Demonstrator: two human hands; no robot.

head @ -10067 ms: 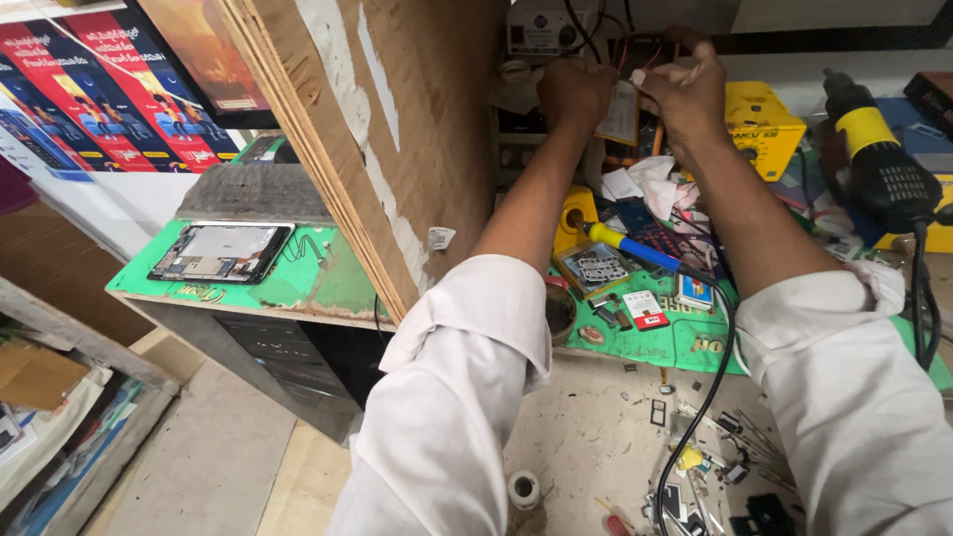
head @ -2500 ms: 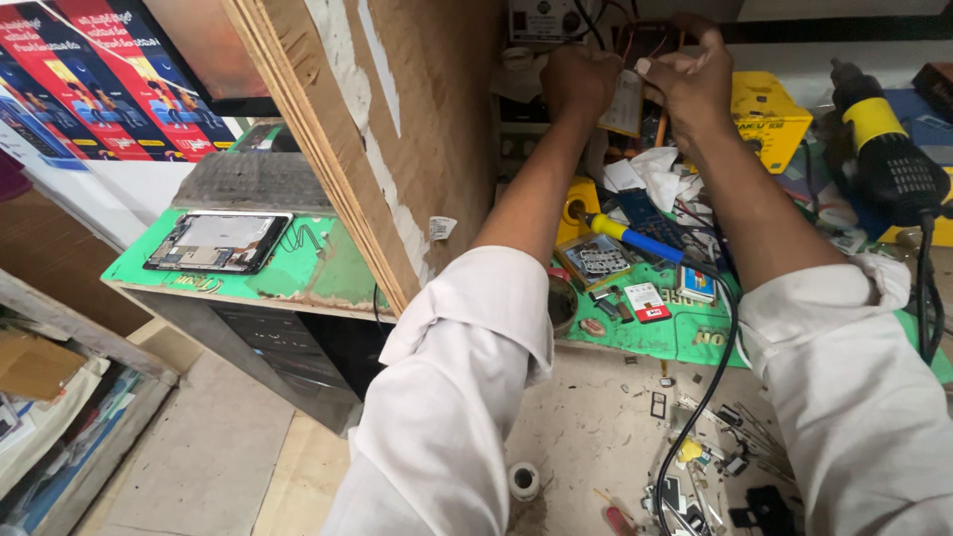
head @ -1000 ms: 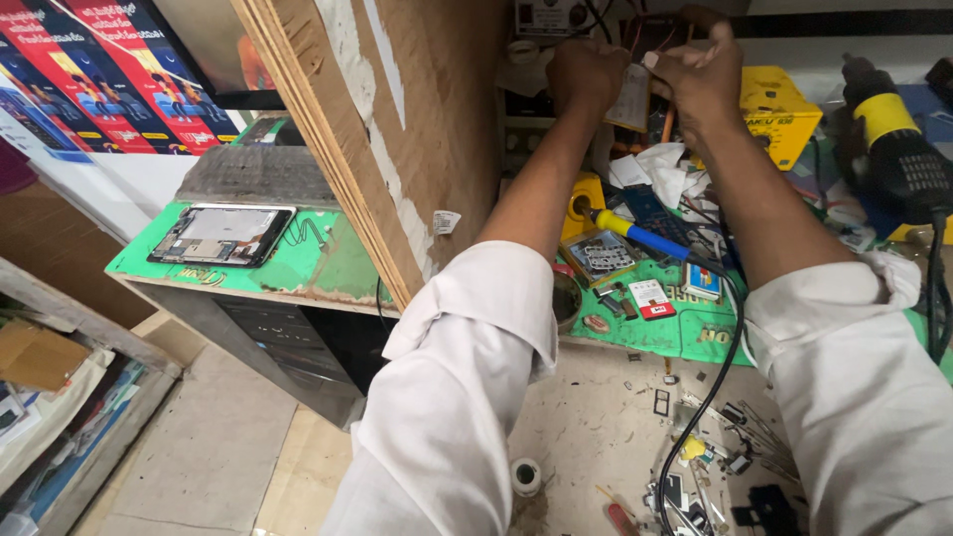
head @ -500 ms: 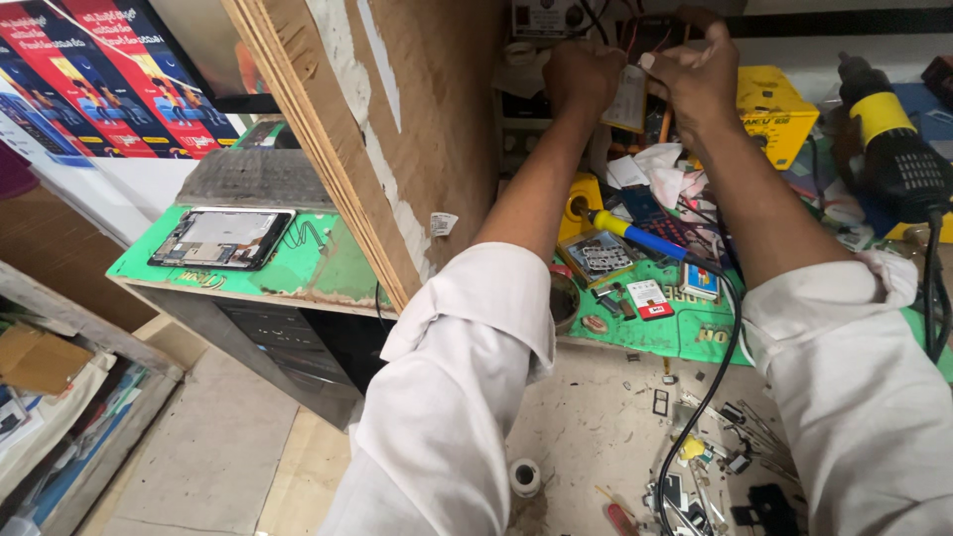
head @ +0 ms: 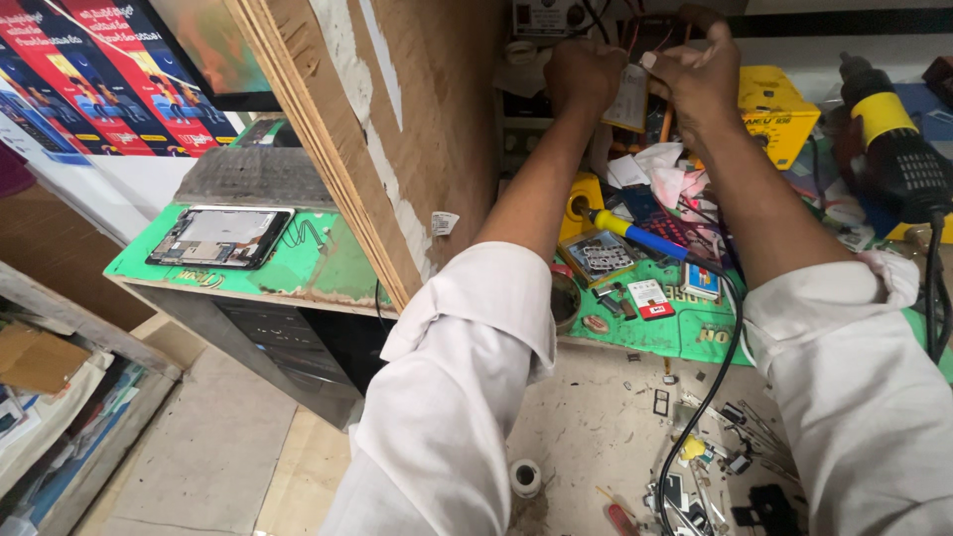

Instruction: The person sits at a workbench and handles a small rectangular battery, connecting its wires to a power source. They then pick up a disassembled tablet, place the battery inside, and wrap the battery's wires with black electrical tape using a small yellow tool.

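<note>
The tabletop [head: 586,437] carries a green mat [head: 685,328] with a soldering iron [head: 635,233], small phone parts [head: 606,258] and a red card [head: 650,298]; screws and scraps [head: 715,476] lie beside it.

Both hands [head: 645,74] on a pale flat part [head: 629,97]

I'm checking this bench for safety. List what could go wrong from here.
1. Both hands, left hand and right hand, hold a small flat part up among wires; a slip could drop it into the clutter below.
2. The soldering iron lies loose under the forearms, and its cable trails past the right sleeve; a snag may drag it.
</note>
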